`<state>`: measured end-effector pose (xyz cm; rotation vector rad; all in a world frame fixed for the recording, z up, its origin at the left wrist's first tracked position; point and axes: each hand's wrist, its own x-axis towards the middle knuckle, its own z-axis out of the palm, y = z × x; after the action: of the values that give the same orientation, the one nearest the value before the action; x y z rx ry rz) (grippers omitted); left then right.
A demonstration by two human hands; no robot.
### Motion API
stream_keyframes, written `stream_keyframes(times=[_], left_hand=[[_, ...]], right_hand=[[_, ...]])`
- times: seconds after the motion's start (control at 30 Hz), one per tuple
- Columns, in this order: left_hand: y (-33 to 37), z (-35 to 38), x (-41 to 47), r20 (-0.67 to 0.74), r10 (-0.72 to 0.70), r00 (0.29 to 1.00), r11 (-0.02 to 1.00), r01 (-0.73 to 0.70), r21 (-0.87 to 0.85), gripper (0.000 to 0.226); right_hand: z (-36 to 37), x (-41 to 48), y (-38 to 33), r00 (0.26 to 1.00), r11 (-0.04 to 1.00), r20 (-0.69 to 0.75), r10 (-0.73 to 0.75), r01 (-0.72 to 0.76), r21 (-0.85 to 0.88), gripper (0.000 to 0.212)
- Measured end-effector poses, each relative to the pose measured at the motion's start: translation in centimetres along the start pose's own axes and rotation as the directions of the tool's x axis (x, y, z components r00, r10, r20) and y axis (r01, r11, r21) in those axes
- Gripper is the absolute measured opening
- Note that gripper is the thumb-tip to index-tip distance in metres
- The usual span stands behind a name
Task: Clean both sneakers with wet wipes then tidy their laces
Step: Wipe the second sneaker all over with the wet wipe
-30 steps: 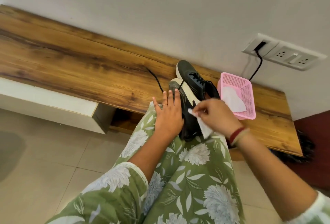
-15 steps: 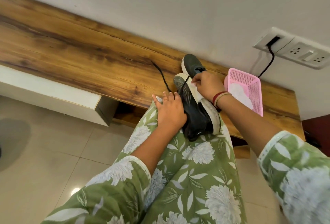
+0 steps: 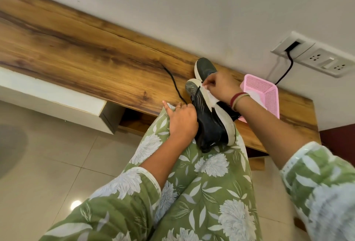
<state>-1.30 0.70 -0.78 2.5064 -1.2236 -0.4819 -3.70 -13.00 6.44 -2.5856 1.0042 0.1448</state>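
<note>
Wood-grain counter against a white wall — pink mesh basket on it. Left hand grips black sneaker; right hand pinches white wipe.

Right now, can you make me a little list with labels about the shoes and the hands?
near sneaker: tipped on its side, heel on the lap
left hand: holds the near sneaker
right hand: pinches a wet wipe on the near sneaker's sole, by the toe
far sneaker: on the wooden bench
loose lace: trails over the bench
pink basket: on the bench, spare wipe inside
</note>
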Motion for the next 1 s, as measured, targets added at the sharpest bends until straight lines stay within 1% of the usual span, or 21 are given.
stream_keyframes(times=[0.03,0.13,0.23,0.27,0.3,0.37,0.4,0.43,0.47,0.5,0.53,0.57,0.6,0.67,0.77,0.83,0.9,0.97,1.0], left_hand=[[0.0,0.0,0.0,-0.017,0.003,1.0,1.0,-0.003,-0.007,0.02],[0.1,0.0,-0.2,-0.031,-0.004,1.0,1.0,0.003,-0.013,0.02],[0.1,0.1,-0.3,-0.045,0.001,0.999,1.0,-0.001,0.0,0.023],[0.1,0.1,-0.4,-0.039,0.0,0.999,1.0,0.0,0.005,0.023],[0.1,0.2,-0.4,-0.037,0.0,0.999,1.0,0.0,0.004,0.023],[0.1,0.2,-0.4,-0.057,-0.008,0.998,1.0,0.007,-0.02,0.021],[0.1,0.2,-0.3,-0.064,-0.018,0.998,0.999,0.016,-0.039,0.021],[0.0,0.0,-0.2,-0.064,-0.032,0.997,0.998,0.028,-0.057,0.023],[0.0,-0.1,-0.1,-0.059,-0.047,0.997,0.996,0.043,-0.072,0.025],[0.0,-0.1,0.0,-0.054,-0.06,0.997,0.995,0.056,-0.084,0.028],[0.0,-0.1,0.0,-0.051,-0.071,0.996,0.993,0.066,-0.095,0.029],[0.0,-0.2,0.0,-0.05,-0.08,0.996,0.992,0.074,-0.105,0.03],[0.0,-0.2,0.1,-0.047,-0.086,0.995,0.99,0.08,-0.112,0.029],[0.0,-0.1,0.0,-0.041,-0.092,0.995,0.99,0.087,-0.111,0.028],[0.1,-0.1,-0.1,-0.054,-0.091,0.994,0.99,0.084,-0.115,0.029],[0.0,0.0,-0.2,-0.057,-0.086,0.995,0.99,0.079,-0.115,0.031],[0.0,0.1,-0.2,-0.061,-0.082,0.995,0.991,0.075,-0.111,0.03],[0.0,0.2,-0.1,-0.067,-0.085,0.994,0.99,0.076,-0.117,0.029],[0.0,0.3,-0.1,-0.071,-0.091,0.993,0.988,0.081,-0.129,0.029]], right_hand=[[0.6,0.1,-0.2,0.999,1.0,-0.036,0.01,-0.01,0.0,0.018],[3.1,-0.8,-0.3,1.0,0.998,0.02,0.008,-0.007,-0.056,0.022],[3.3,-2.1,-0.2,0.999,0.997,0.04,-0.012,0.015,-0.071,0.023],[2.8,-2.3,0.0,0.997,0.997,0.08,-0.021,0.026,-0.072,0.021],[2.0,-2.6,0.2,0.988,0.997,0.151,-0.024,0.034,-0.062,0.019],[0.0,-2.8,0.5,0.945,0.999,0.324,-0.038,0.047,-0.02,0.014],[-0.9,-2.7,0.6,0.928,0.999,0.37,-0.038,0.04,0.003,0.013],[-1.5,-2.5,0.6,0.938,0.999,0.344,-0.033,0.023,0.034,0.013],[-1.6,-2.1,0.7,0.97,0.996,0.244,-0.024,0.003,0.086,0.013],[-1.4,-1.7,0.7,0.994,0.988,0.113,-0.003,-0.014,0.154,0.013],[-0.9,-1.4,0.6,1.0,0.978,0.025,0.018,-0.023,0.209,0.013],[-0.2,-1.3,0.2,1.0,0.971,0.007,0.024,-0.025,0.236,0.013],[0.7,-1.4,0.0,0.999,0.971,0.028,0.017,-0.023,0.237,0.013],[2.4,-1.9,0.1,0.999,0.978,0.048,0.012,-0.022,0.207,0.014],[2.8,-3.4,0.2,0.999,0.996,0.013,-0.047,0.046,0.081,0.018],[2.4,-4.4,0.2,0.995,0.996,0.051,-0.086,0.086,0.008,0.02],[1.3,-5.4,0.1,0.98,0.993,0.164,-0.117,0.12,-0.007,0.018],[-0.5,-5.6,0.0,0.941,0.989,0.31,-0.138,0.147,-0.005,0.015],[-1.2,-5.2,0.0,0.935,0.99,0.329,-0.134,0.141,0.003,0.014]])
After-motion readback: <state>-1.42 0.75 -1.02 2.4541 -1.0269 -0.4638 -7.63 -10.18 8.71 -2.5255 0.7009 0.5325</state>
